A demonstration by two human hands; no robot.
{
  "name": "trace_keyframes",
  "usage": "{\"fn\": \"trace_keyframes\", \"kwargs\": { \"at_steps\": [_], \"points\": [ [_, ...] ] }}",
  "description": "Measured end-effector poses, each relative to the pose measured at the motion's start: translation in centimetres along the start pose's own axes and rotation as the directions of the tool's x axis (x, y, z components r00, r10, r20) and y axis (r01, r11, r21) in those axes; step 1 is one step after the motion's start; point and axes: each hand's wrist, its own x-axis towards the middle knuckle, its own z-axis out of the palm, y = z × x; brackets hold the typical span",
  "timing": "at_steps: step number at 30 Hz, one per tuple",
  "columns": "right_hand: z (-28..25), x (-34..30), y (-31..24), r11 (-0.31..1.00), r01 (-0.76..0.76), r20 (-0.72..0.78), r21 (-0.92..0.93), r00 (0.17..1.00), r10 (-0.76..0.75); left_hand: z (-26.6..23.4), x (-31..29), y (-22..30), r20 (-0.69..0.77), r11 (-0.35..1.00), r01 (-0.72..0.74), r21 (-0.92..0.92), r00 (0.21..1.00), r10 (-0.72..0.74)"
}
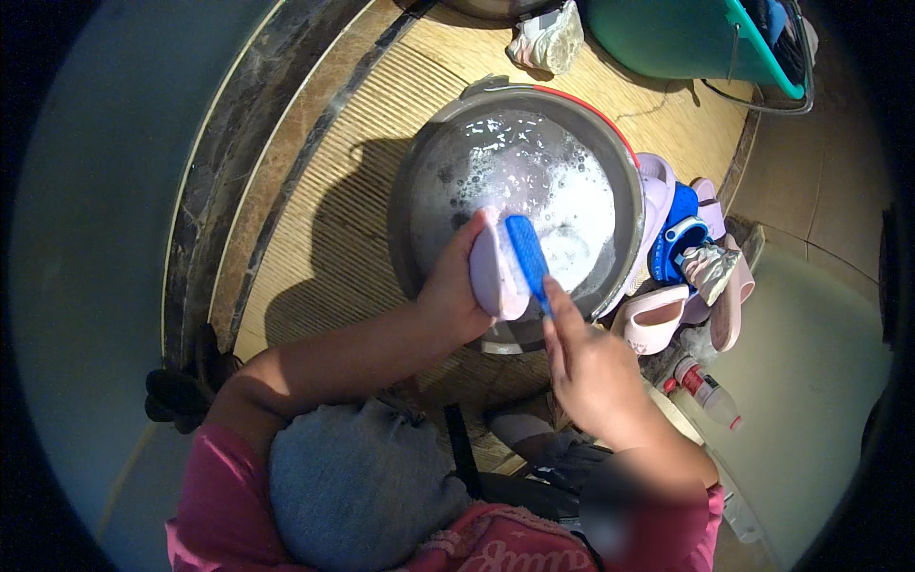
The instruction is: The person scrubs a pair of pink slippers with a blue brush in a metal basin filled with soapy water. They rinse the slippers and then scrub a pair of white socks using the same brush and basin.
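My left hand point(456, 291) is closed around a pale lilac slipper point(488, 269), held tilted over the near part of a round grey basin point(402, 224). In my right hand point(596, 377) is the handle of a blue scrubbing brush point(527, 250). The brush head lies along the slipper's right side; its bristles face the slipper and are mostly hidden. Soapy water point(519, 157) with white foam fills the basin below both hands.
To the basin's right are a lilac clog point(656, 186), a blue clog point(675, 238), a pale pink slide point(653, 319) and a crumpled packet point(710, 272). A plastic bottle point(710, 393) lies nearby. Another crumpled packet point(546, 40) and a green bucket point(658, 43) are farther off. Stone steps point(224, 181) rise left.
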Motion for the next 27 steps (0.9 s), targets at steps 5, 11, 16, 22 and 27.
{"fn": "trace_keyframes", "kwargs": {
  "at_steps": [5,11,16,22,27],
  "points": [
    [3.4,8.2,3.4,0.979,-0.155,-0.112,-0.129,0.984,0.141,1.5,-0.1,-0.3,0.000,0.998,-0.005,0.061,1.000,0.005],
    [2.2,9.2,2.6,0.988,-0.150,-0.093,-0.047,0.985,0.145,1.6,-0.1,-0.5,-0.054,0.998,0.022,0.063,0.998,-0.019],
    [0.3,-0.7,-0.8,0.993,0.043,0.047,-0.109,0.998,-0.039,0.7,-0.1,0.2,0.017,0.998,0.006,0.065,1.000,-0.008],
    [2.4,5.3,2.7,0.982,-0.069,-0.127,-0.175,0.991,0.047,1.2,0.5,0.2,-0.024,0.997,-0.019,0.074,1.000,0.021],
    [2.2,12.2,3.4,0.974,-0.220,-0.035,-0.050,0.975,0.219,2.1,0.6,-0.1,-0.109,0.996,-0.058,0.072,0.992,0.066]
  ]
}}
